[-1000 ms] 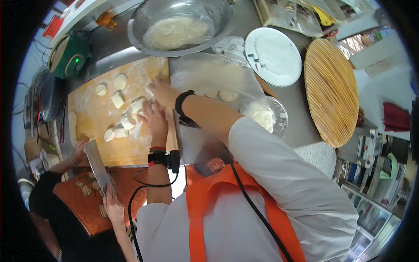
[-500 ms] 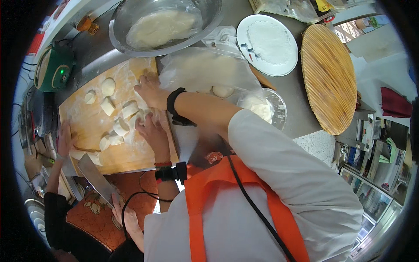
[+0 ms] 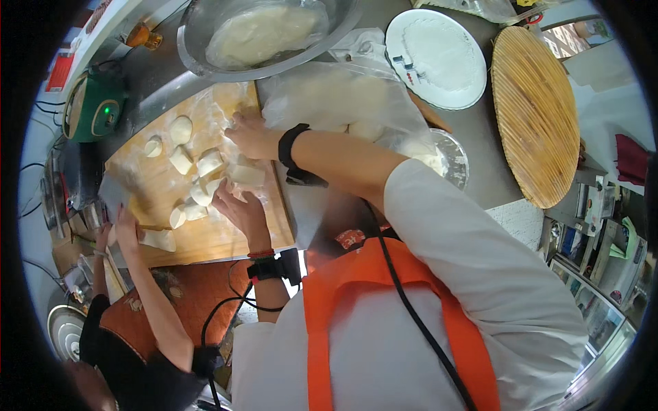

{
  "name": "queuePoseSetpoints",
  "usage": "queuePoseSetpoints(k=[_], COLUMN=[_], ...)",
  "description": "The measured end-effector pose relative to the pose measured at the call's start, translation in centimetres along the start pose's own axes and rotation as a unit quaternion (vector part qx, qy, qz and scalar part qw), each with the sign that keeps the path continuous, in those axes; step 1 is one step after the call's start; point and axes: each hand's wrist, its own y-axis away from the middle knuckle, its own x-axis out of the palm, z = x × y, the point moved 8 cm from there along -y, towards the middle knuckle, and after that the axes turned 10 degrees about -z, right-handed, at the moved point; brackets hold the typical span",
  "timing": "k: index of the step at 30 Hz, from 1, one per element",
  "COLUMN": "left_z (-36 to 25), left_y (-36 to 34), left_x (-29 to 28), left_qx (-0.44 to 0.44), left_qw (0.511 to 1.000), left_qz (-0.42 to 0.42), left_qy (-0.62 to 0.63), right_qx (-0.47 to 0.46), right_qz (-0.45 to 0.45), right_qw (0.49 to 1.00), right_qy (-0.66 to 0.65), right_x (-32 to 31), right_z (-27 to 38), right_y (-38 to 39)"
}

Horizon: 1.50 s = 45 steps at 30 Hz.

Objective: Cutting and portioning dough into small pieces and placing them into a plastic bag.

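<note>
Several pale dough pieces [image 3: 180, 159] lie on a floured wooden board [image 3: 226, 240]. My left hand [image 3: 240, 216] has its fingers apart at one small dough piece [image 3: 201, 193] near the board's middle. Above it, my right hand [image 3: 252, 135] is at the board's right side, fingers spread and bent toward the floured wood. A blurred dough piece [image 3: 247, 175] is between my two hands. At the left, a co-worker's hand [image 3: 125, 226] is by a cleaver [image 3: 115, 194], near a thicker dough strip [image 3: 157, 240] at the board's front edge.
A metal basin [image 3: 188, 51] holds wrapped dough at the back. Plastic sheeting [image 3: 308, 96] covers more dough beside a flour bowl [image 3: 456, 161]. A floured white plate [image 3: 439, 61], a ribbed wooden lid [image 3: 534, 116] and a green appliance [image 3: 96, 109] stand around.
The co-worker's cleaver has swung from below the board up to its left end. A blurred dough piece now shows between my hands. The whole view has shifted slightly right.
</note>
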Motion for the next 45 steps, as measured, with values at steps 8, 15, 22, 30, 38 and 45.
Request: queuePoseSetpoints(k=[8, 15, 22, 30, 38, 45], left_z=[-2.9, -2.7, -1.9, -5.6, 3.7, -3.1], left_y=[-1.0, -1.8, -2.7, -1.2, 1.8, 1.1], left_x=[2.8, 3.9, 6.2, 5.4, 1.5, 0.0], left_qx=[0.14, 0.179, 0.245, 0.285, -0.056, 0.156], left_qw=[0.981, 0.961, 0.91, 0.902, 0.947, 0.988], left_qz=[0.113, 0.154, 0.228, 0.239, -0.012, 0.0], left_qy=[-0.078, -0.14, -0.247, -0.218, 0.317, 0.007], right_qx=[-0.015, -0.044, -0.05, -0.018, 0.033, -0.044], right_qz=[0.001, -0.058, -0.052, -0.06, -0.032, -0.02], right_qw=[0.999, 0.997, 0.997, 0.996, 0.97, 0.999], right_qy=[-0.03, -0.02, 0.039, 0.062, -0.238, -0.016], right_x=[-0.4, -0.8, -0.4, 0.9, 0.0, -1.4], right_z=[1.0, 1.1, 1.0, -0.5, 0.3, 1.3], right_y=[-0.5, -0.3, -0.5, -1.8, -1.3, 2.0])
